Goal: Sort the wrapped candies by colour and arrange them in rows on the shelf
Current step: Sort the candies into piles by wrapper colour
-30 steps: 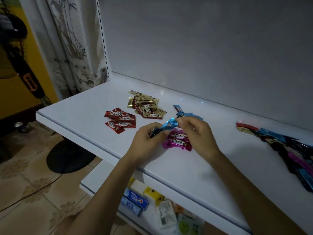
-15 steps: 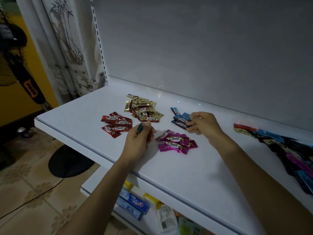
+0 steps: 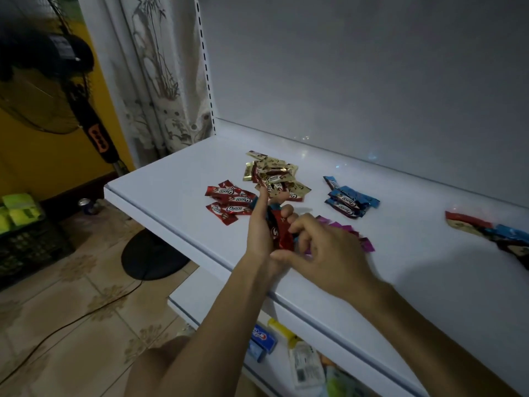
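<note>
Candies (image 3: 342,199) in crinkled foil wrappers, flat and oblong with pinched ends, lie grouped by colour on the glossy white shelf (image 3: 171,193). Red pile (image 3: 229,203) near the front left edge; gold pile (image 3: 274,176) behind it; blue pile (image 3: 353,203) to the right; pink pile (image 3: 366,243) nearer the front, mostly hidden by the right hand (image 3: 329,253). A mixed strip (image 3: 486,229) of red, gold and blue wrappers lies well apart at far right.

Left hand (image 3: 262,233) stands edge-up, forefinger straight, other fingers curled round a red candy (image 3: 282,233); a bit of blue wrapper shows behind it. Right hand's fingers curl against that candy's near side, thumb stretched below; whether they pinch it cannot be told.

Lower shelf (image 3: 200,305) carries a toothpaste box (image 3: 262,339) and a small yellow-capped bottle (image 3: 303,365). Black crate (image 3: 31,247) on the tiled floor (image 3: 71,310) holds green packets (image 3: 20,213).
</note>
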`<state>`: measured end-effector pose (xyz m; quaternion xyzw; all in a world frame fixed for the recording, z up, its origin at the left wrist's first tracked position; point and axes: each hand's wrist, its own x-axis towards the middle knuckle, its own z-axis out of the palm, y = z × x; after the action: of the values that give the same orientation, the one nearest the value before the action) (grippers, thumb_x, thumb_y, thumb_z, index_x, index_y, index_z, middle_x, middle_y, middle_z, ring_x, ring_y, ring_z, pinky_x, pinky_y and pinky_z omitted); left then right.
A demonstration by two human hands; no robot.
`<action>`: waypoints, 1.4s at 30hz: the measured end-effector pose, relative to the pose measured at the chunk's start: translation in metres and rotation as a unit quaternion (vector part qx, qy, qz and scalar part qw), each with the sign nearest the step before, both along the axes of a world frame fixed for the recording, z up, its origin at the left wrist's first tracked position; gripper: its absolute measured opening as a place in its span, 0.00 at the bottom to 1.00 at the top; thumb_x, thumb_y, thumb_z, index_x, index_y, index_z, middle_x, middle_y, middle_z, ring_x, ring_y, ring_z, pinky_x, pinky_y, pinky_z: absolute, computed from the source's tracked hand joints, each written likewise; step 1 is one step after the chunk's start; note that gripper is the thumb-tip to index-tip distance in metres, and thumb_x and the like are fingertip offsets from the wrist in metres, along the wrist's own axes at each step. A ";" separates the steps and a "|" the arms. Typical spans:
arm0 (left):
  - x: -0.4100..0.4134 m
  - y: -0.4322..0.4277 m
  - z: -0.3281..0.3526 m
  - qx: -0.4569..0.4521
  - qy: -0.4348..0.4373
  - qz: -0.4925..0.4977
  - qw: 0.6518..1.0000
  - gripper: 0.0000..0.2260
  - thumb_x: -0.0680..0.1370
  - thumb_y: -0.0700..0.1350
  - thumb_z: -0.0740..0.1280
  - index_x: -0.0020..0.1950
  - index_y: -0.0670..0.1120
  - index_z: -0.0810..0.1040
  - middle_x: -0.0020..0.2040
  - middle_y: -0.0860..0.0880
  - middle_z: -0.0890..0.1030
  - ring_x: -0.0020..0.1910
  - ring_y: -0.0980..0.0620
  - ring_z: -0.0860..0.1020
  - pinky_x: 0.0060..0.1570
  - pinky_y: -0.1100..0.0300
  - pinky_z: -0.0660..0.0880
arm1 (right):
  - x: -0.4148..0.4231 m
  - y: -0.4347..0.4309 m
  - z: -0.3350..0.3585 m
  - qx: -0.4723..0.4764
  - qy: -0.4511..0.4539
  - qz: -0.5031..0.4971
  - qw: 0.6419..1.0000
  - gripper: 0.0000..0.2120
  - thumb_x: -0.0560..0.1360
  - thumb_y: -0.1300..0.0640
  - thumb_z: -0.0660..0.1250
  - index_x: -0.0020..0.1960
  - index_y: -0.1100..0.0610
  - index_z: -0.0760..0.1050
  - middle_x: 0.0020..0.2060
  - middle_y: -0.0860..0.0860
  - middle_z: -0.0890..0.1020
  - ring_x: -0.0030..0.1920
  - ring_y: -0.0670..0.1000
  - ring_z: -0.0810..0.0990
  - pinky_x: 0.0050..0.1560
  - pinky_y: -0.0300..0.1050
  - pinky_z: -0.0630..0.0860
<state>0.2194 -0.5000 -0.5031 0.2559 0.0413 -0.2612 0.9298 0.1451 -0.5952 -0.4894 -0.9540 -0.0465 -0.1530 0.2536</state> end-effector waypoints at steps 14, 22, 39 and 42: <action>-0.012 0.004 -0.007 0.048 -0.177 -0.113 0.977 0.25 0.73 0.36 0.68 0.66 0.52 0.67 0.61 0.42 0.76 0.59 0.41 0.76 0.52 0.48 0.77 | 0.010 -0.005 -0.008 0.210 -0.055 -0.032 0.976 0.02 0.76 0.58 0.66 0.49 0.52 0.75 0.31 0.40 0.78 0.33 0.40 0.79 0.32 0.32 0.75; -0.024 0.002 0.001 0.079 -0.207 -0.086 0.971 0.11 0.82 0.40 0.57 0.62 0.51 0.71 0.34 0.47 0.77 0.30 0.53 0.74 0.31 0.57 0.72 | 0.013 -0.010 -0.008 0.314 -0.029 -0.030 0.949 0.09 0.79 0.58 0.62 0.42 0.49 0.76 0.30 0.49 0.80 0.30 0.49 0.80 0.29 0.39 0.74; 0.004 0.058 -0.002 0.427 -0.350 0.149 0.820 0.08 0.83 0.44 0.58 0.60 0.47 0.71 0.47 0.50 0.83 0.33 0.58 0.76 0.36 0.64 0.74 | 0.016 -0.017 0.003 0.410 -0.016 -0.088 0.908 0.05 0.79 0.57 0.63 0.46 0.54 0.77 0.30 0.51 0.82 0.26 0.47 0.78 0.30 0.39 0.75; 0.002 0.059 -0.006 0.418 -0.328 0.182 0.828 0.11 0.83 0.46 0.55 0.55 0.42 0.74 0.32 0.57 0.80 0.26 0.61 0.70 0.28 0.69 0.69 | 0.028 -0.014 0.006 0.269 -0.055 -0.115 0.955 0.06 0.75 0.53 0.68 0.45 0.56 0.80 0.30 0.46 0.81 0.30 0.42 0.78 0.32 0.40 0.76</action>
<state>0.2217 -0.4409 -0.5094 0.6782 -0.1155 0.0539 0.7237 0.1729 -0.6091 -0.4836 -0.8395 0.0924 -0.2404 0.4784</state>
